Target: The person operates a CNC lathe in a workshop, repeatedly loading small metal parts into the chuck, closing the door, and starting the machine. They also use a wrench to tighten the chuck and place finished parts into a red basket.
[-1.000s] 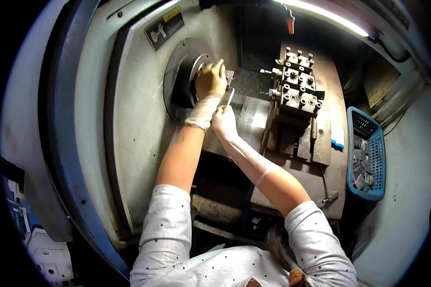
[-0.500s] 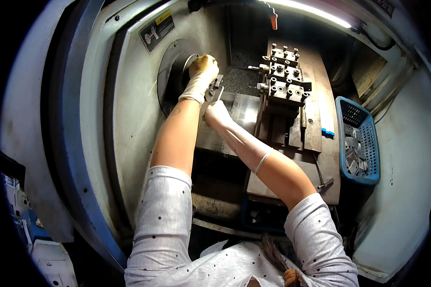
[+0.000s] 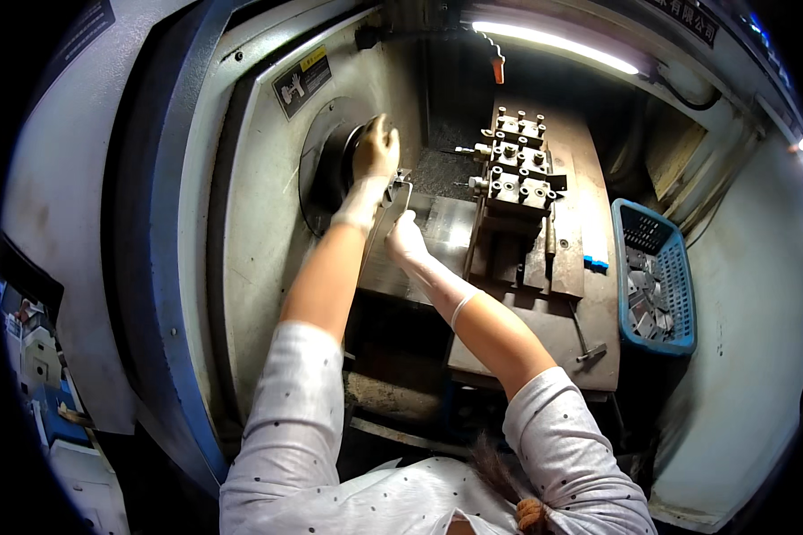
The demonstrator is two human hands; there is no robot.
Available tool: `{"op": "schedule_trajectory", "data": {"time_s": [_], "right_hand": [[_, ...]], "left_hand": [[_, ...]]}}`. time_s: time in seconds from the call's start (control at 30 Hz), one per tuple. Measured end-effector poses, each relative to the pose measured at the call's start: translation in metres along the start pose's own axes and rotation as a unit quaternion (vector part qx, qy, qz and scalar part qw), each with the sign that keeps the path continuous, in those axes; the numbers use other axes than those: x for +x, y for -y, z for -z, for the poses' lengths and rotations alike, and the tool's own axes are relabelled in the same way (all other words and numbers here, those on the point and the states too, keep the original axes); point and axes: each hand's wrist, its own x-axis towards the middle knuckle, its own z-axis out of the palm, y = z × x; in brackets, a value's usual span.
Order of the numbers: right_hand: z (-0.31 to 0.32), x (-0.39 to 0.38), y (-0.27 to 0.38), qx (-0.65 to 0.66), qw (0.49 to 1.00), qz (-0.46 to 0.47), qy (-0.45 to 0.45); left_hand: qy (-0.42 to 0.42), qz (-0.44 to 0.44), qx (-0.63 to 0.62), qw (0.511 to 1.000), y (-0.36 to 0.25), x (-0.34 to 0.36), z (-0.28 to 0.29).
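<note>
My left hand (image 3: 376, 159), in a pale glove, lies against the front of the round chuck (image 3: 337, 160) on the machine's left wall. Its fingers are stretched upward and partly apart, and they do not wrap round anything that I can see. Lower and to the right, my right hand (image 3: 406, 241), also gloved, is closed on a bent metal hex key (image 3: 408, 195). The key's short end reaches a small metal fixture (image 3: 396, 185) at the chuck face. My left hand and wrist hide part of this fixture, so I cannot tell whether the key sits in a screw.
A tool block (image 3: 519, 169) with several upright bolts stands right of my hands on the slide. Drill-like tips point from it toward the chuck. A T-shaped tool (image 3: 589, 348) lies on the slide's near end. A blue basket (image 3: 625, 294) of metal parts stands farther right.
My left hand has gone from a curled fist to stretched fingers at the chuck. The right hand still grips the hex key, slightly lower in view. The whole view has shifted a little.
</note>
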Motion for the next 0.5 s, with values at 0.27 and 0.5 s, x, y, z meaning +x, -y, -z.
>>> {"op": "schedule_trajectory", "data": {"time_s": [0.27,0.5], "right_hand": [[0.054,-0.010,0.065,0.073,0.936,-0.163,0.305],[-0.019,0.012,0.015,0.299,0.950,-0.083,-0.019]], "left_hand": [[-0.132,-0.193,0.060,0.970,0.018,-0.052,0.020],[-0.034,-0.141,0.120,0.982,0.006,-0.027,0.010]]}}
